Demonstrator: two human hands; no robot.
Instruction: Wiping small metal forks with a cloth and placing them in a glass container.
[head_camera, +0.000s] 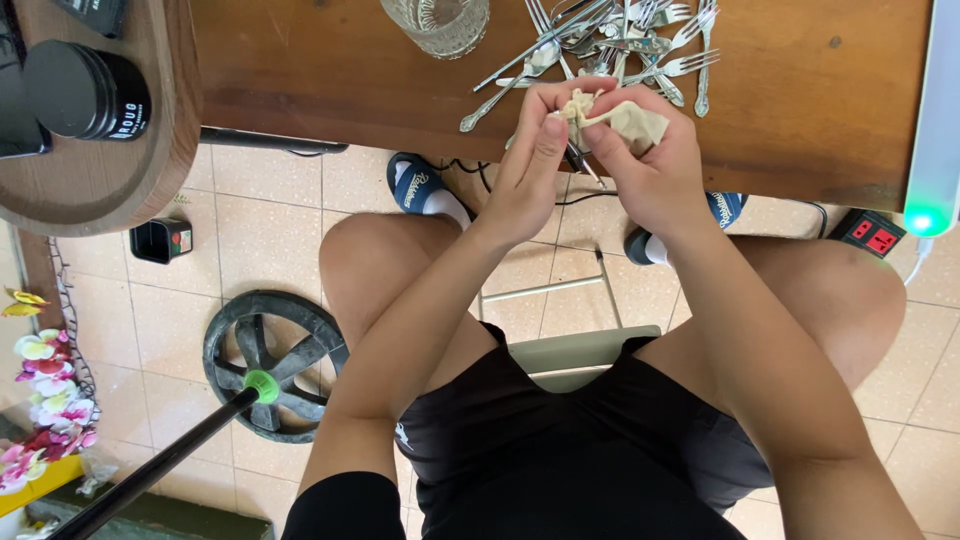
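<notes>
Wooden table (800, 100), cutlery pile (620, 45), both hands gripping beige cloth (625, 118) around utensil (583, 165)

Two hands, left (533, 165) and right (650, 170), are in view. They hold one beige cloth (625, 118) and one thin metal utensil (583, 165). On the table (330, 80) lie one heap of forks and spoons (610, 45), too tangled to count, one glass (435, 22) and one black jar (85, 92). Two blue slippers (415, 185) rest on the floor.
</notes>
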